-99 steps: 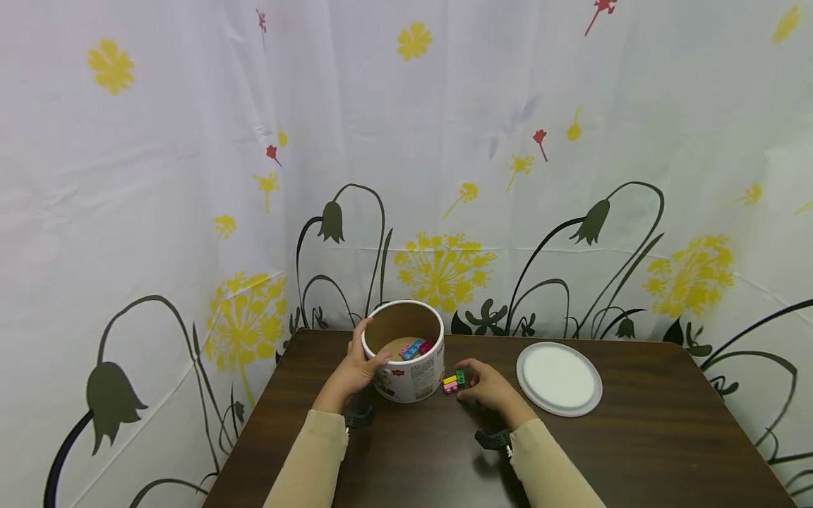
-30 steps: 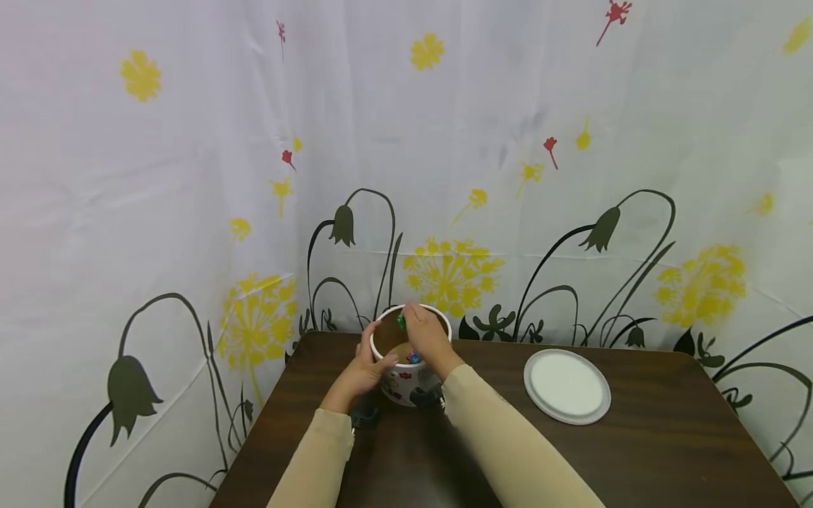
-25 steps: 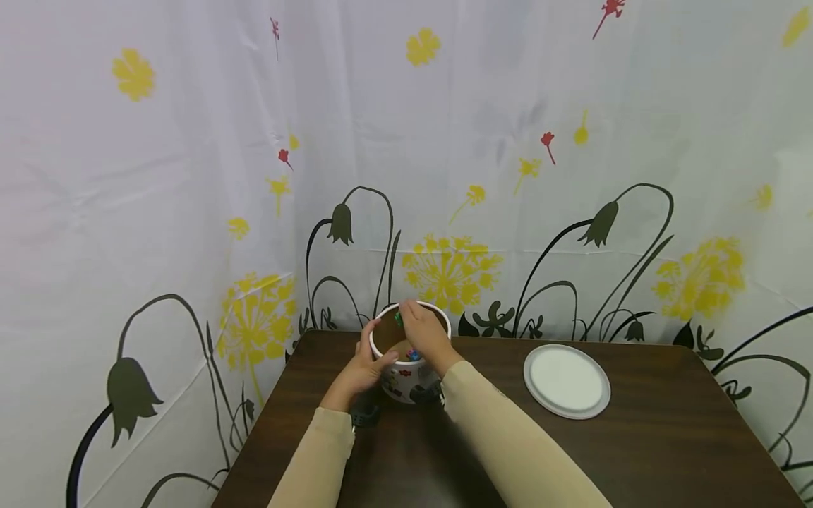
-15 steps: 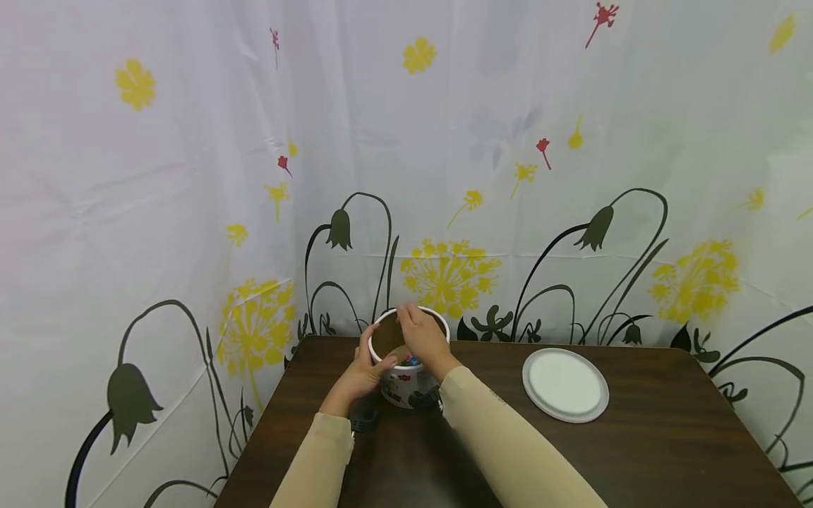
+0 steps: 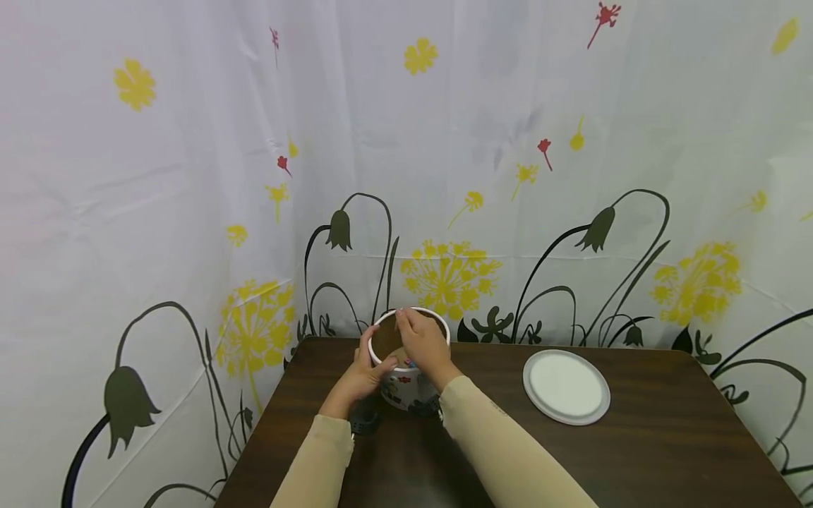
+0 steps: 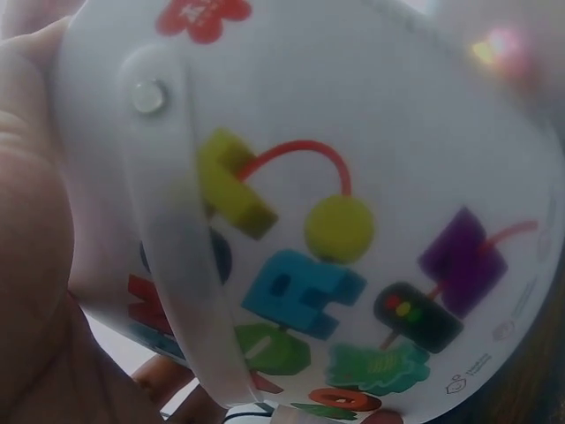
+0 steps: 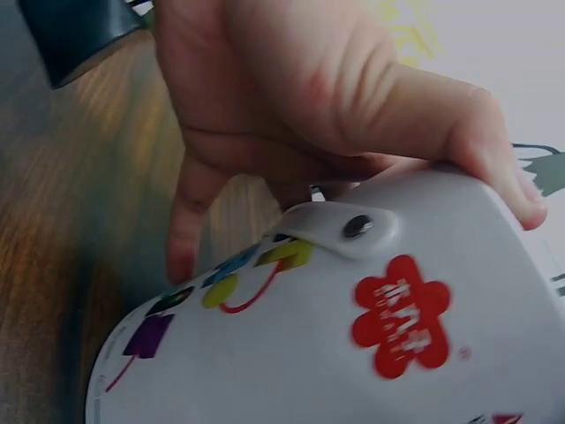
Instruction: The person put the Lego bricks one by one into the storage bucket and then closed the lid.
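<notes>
A white round bucket (image 5: pixel 396 391) with printed toy pictures stands on the table, its top facing up. My left hand (image 5: pixel 358 374) grips its left side, thumb over the rim and fingers around the outer wall. The right wrist view shows the bucket's wall (image 7: pixel 291 353) and the left hand (image 7: pixel 291 97) on it. My right hand (image 5: pixel 424 343) reaches into the mouth from the right, its fingertips inside; whether they hold anything is hidden. Small coloured toy bricks (image 5: pixel 409 363) show at the bottom, partly covered by the right hand. A strap handle (image 6: pixel 163 221) hangs on the bucket's side.
A round white lid (image 5: pixel 567 388) lies flat on the dark wooden table (image 5: pixel 660 430), right of the bucket. Behind the table hangs a white curtain (image 5: pixel 356 85) with printed flowers.
My right hand has moved from the bricks beside the bucket into its mouth. A green brick left its fingers for the bottom and is now out of sight. The left hand keeps its hold.
</notes>
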Motion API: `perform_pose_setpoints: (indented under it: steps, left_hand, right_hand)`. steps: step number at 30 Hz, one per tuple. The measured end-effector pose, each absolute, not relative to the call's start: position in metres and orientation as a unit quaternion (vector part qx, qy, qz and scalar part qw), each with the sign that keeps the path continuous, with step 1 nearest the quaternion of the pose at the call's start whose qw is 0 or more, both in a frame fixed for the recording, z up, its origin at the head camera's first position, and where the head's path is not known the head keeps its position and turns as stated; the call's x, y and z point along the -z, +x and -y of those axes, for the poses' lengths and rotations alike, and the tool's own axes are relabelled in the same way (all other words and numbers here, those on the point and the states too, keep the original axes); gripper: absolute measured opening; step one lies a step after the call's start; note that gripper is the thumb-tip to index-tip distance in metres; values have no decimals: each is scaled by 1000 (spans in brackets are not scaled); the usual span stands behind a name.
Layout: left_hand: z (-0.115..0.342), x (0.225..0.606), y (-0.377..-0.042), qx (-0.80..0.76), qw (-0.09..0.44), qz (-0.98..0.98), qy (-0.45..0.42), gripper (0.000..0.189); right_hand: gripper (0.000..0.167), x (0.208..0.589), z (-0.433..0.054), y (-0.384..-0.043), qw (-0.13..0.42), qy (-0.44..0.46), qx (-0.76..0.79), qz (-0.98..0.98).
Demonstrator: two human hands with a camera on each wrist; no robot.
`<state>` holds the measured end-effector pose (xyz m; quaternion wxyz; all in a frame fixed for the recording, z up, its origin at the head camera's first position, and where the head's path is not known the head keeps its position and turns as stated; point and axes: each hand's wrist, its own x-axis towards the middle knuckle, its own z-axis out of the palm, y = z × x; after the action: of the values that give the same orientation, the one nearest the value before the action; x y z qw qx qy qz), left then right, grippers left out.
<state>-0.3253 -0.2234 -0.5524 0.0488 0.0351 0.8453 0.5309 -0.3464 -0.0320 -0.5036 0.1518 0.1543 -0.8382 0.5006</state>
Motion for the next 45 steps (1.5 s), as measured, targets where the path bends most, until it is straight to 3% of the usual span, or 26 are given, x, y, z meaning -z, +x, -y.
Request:
perform_pose_setpoints:
  steps: [5, 12, 15, 19, 26, 28, 35, 39, 45]
  left_hand:
    - [221, 549, -328, -527, 45, -848, 35, 101]
    - [216, 540, -336, -521, 37, -851, 48, 101]
    - [214, 541, -336, -521, 32, -851, 52, 100]
    - [211, 543, -332, -525, 35, -849, 53, 98]
    - [212, 546, -330, -529, 30, -846, 54, 98]
    - [213, 547, -330, -532, 32, -844, 54, 98]
    - [218, 549, -329, -546, 39, -836, 44, 100]
    - [221, 549, -327, -541, 37, -839, 39, 100]
    - [222, 554, -326, -544, 44, -837, 41, 100]
  right_hand:
    - [39, 508, 22, -340, 189, 193, -594, 758]
    - [44, 508, -4, -325, 133, 231, -674, 689]
    - [50, 510, -16, -318, 79, 224, -744, 625]
    - [50, 517, -34, -302, 33, 176, -813, 555]
    - [20, 566, -68, -292, 107, -3, -759, 643]
    - [28, 583, -78, -294, 93, -29, -720, 687]
    - [62, 627, -93, -304, -40, -21, -640, 767]
    - [69, 635, -89, -309, -62, -16, -608, 792]
    - [69, 637, -84, -309, -39, 20, -547, 836]
